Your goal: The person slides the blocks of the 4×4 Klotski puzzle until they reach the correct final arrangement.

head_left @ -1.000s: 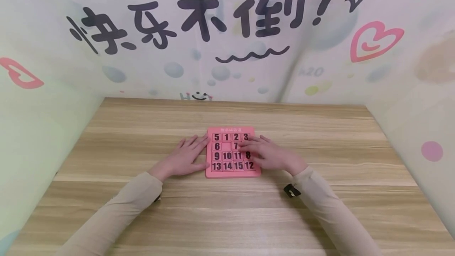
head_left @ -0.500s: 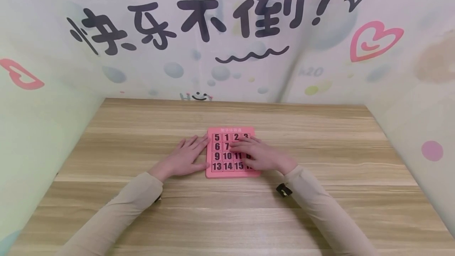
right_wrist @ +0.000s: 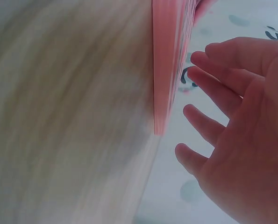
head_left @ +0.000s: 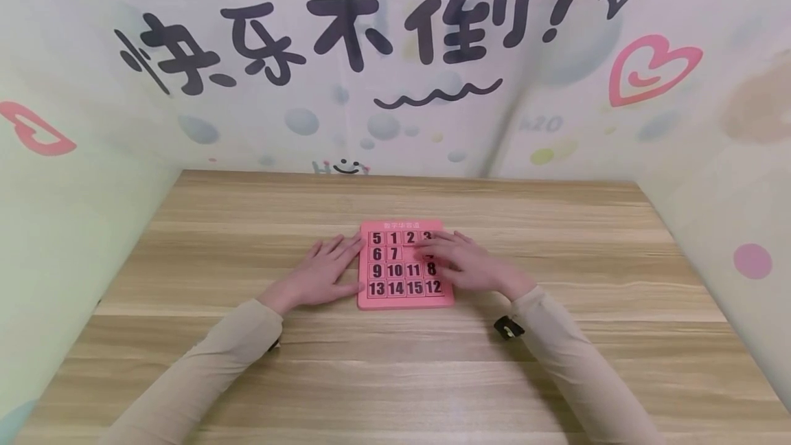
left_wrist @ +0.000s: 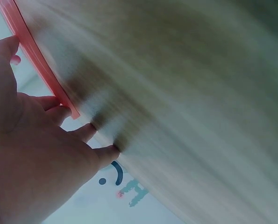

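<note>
A pink sliding number puzzle (head_left: 404, 301) lies flat on the wooden table in the head view, its tiles bearing black numbers. A gap sits in the second row, right of the 7 tile (head_left: 394, 254). My left hand (head_left: 321, 273) rests along the puzzle's left edge, thumb and some fingertips touching its side; in the left wrist view the outer fingers reach the table. Over the right side is my right hand (head_left: 469, 263), fingers extended and partly covering the 3 and the tile below it. The right wrist view shows those fingers (right_wrist: 209, 123) apart from the puzzle's side.
The wood-grain table (head_left: 395, 376) extends on all sides of the puzzle. A printed white backdrop (head_left: 296, 143) rises behind it and at both sides. A small black object (head_left: 509, 327) is at the right sleeve's cuff.
The 7 tile has slid one place left, so the gap is now to its right. My right hand moved left with it, then back right. My left hand has stayed still.
</note>
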Demonstrator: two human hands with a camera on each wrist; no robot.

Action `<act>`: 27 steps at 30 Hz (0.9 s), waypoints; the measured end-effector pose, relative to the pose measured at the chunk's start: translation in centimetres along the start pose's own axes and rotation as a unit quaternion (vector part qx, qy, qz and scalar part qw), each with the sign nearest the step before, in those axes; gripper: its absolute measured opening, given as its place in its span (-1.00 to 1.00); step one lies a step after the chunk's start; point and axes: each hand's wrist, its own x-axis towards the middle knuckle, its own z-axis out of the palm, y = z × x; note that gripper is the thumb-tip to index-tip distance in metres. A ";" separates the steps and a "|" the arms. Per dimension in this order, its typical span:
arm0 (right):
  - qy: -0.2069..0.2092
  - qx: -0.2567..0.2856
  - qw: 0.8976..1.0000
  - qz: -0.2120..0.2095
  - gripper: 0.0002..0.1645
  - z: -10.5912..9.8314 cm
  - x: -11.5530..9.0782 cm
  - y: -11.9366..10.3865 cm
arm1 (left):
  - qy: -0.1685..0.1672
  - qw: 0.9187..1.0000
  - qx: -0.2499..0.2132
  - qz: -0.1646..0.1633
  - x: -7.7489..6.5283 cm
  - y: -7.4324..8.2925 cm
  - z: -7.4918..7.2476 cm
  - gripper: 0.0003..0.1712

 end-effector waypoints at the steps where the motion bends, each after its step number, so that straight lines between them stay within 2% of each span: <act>1: 0.002 -0.004 1.000 0.001 -0.45 -0.1 -0.2 0.1 | 0.001 1.000 0.000 0.002 0.0 0.0 -0.1 -0.04; 13: 0.003 -0.015 1.000 0.016 -0.46 -0.6 -1.6 0.8 | 0.000 1.000 0.004 0.001 0.0 0.1 -0.2 -0.03; 27: -0.013 -0.001 1.000 0.027 -0.46 -0.6 -2.7 1.0 | 0.002 1.000 0.000 0.004 -0.1 0.1 -0.2 -0.04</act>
